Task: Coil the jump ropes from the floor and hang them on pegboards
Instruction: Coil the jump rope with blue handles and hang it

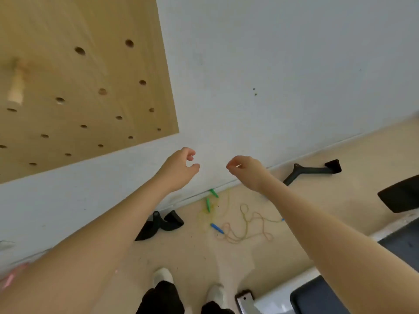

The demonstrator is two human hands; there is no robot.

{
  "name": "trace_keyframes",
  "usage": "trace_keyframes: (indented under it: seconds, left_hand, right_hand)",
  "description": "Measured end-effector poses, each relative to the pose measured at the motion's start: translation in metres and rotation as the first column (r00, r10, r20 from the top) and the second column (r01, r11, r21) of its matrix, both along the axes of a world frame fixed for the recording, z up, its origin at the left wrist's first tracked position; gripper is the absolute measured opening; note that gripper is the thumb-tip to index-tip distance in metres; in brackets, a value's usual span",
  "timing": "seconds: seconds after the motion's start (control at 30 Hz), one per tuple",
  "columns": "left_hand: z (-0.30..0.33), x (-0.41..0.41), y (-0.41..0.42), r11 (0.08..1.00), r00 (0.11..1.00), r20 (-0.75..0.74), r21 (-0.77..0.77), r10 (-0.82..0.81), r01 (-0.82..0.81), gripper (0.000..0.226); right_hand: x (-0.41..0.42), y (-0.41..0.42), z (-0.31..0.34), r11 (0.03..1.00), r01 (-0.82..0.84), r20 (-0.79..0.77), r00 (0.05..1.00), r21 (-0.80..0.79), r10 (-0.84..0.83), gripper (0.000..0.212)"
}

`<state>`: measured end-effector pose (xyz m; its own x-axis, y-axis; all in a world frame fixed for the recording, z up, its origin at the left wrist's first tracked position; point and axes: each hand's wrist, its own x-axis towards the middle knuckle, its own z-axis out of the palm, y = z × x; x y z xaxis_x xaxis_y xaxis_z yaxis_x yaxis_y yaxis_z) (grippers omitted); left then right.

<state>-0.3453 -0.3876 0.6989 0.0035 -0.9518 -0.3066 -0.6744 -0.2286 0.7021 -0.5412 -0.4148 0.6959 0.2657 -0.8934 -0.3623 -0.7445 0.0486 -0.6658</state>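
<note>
Item, centre of frame: two bare hands raised before the white wall [272, 64], neither holding anything. Left hand [181, 166] has fingers loosely curled, thumb and forefinger apart around empty air; right hand [246, 169] is likewise loosely curled and empty, a bright speck between its fingertips too small to identify. Judged to be between ropes, poised to reach down. Item, lower centre, on the floor [192, 252]: two jump ropes uncoiled and tangled near the wall's base, a yellow-green rope with green handles [208, 204] just above and left of a pale orange rope with blue handles [217, 228], whose far handle sits beside the right forearm. Both remain to be gathered. Item, upper left: wooden pegboard [90, 75] with rows of holes and one wooden peg [16, 87] at the frame's left edge, bare, presumably the hanging point. Containers: none visible. Sundry: black straps [158, 224] left of the ropes; a black bracket-like object [313, 170] at right; white shoes [163, 276] at the bottom.
</note>
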Motion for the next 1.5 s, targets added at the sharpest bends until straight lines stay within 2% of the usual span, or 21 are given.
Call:
trace_keyframes:
  seconds: [0.17,0.33,0.53,0.7,0.83,0.93,1.07,1.13,1.23,1.3,1.4,1.43,1.5]
  left_hand:
    - [-0.132,-0.009,-0.018,0.973,0.999,0.045,0.231,0.008,-0.019,0.033]
    - [-0.272,-0.014,-0.034,0.943,0.996,0.092,0.333,-0.019,-0.013,0.032]
    - [-0.472,-0.006,-0.039,0.925,0.985,0.15,0.379,-0.086,0.023,0.033]
    - [-0.617,-0.004,-0.032,0.931,0.98,0.15,0.358,-0.132,0.071,0.033]
    - [-0.696,-0.001,-0.024,0.935,0.981,0.133,0.344,-0.144,0.09,0.029]
    - [-0.73,0.004,-0.018,0.941,0.983,0.127,0.328,-0.13,0.082,0.026]
    - [-0.741,0.01,-0.01,0.95,0.985,0.108,0.296,-0.135,0.098,0.025]
    - [-0.73,0.008,-0.008,0.952,0.982,0.092,0.273,-0.166,0.135,0.029]
    - [-0.692,-0.003,-0.012,0.952,0.963,0.107,0.209,-0.249,0.223,0.05]
    - [-0.652,-0.016,-0.017,0.925,0.924,0.121,0.165,-0.363,0.341,0.066]
    - [-0.578,-0.04,-0.02,0.772,0.772,0.104,0.212,-0.628,0.599,0.082]
    - [-0.553,-0.047,-0.022,0.743,0.747,0.088,0.233,-0.659,0.628,0.084]
    - [-0.5,-0.054,-0.027,0.763,0.765,0.088,0.206,-0.638,0.613,0.082]
  right_hand:
    - [-0.028,0.008,-0.154,0.969,0.038,-0.145,0.989,0.243,-0.003,0.03]
    - [-0.043,0.008,-0.301,0.918,0.054,-0.275,0.96,0.393,0.061,0.033]
    - [-0.032,0.014,-0.514,0.915,0.042,-0.379,0.917,0.402,0.125,0.034]
    - [-0.017,0.024,-0.672,0.952,0.04,-0.392,0.916,0.302,0.086,0.034]
    - [-0.006,0.012,-0.757,0.983,0.003,-0.452,0.888,0.185,0.082,0.041]
    - [0.0,0.005,-0.797,0.984,-0.011,-0.524,0.845,0.178,0.104,0.036]
    - [0.003,0.014,-0.812,0.96,-0.081,-0.65,0.72,0.268,0.243,0.025]
    - [0.005,0.02,-0.796,0.946,-0.116,-0.613,0.736,0.303,0.286,0.023]
    - [0.009,0.021,-0.733,0.94,-0.132,-0.383,0.889,0.314,0.253,0.025]
    - [0.015,0.017,-0.676,0.929,-0.128,-0.201,0.957,0.348,0.207,0.028]
    - [0.022,0.006,-0.588,0.903,-0.09,-0.004,0.995,0.421,0.101,0.021]
    - [0.023,0.001,-0.558,0.876,-0.041,0.063,0.998,0.481,0.012,0.021]
    - [0.021,-0.006,-0.498,0.819,0.004,0.146,0.984,0.573,-0.107,0.024]
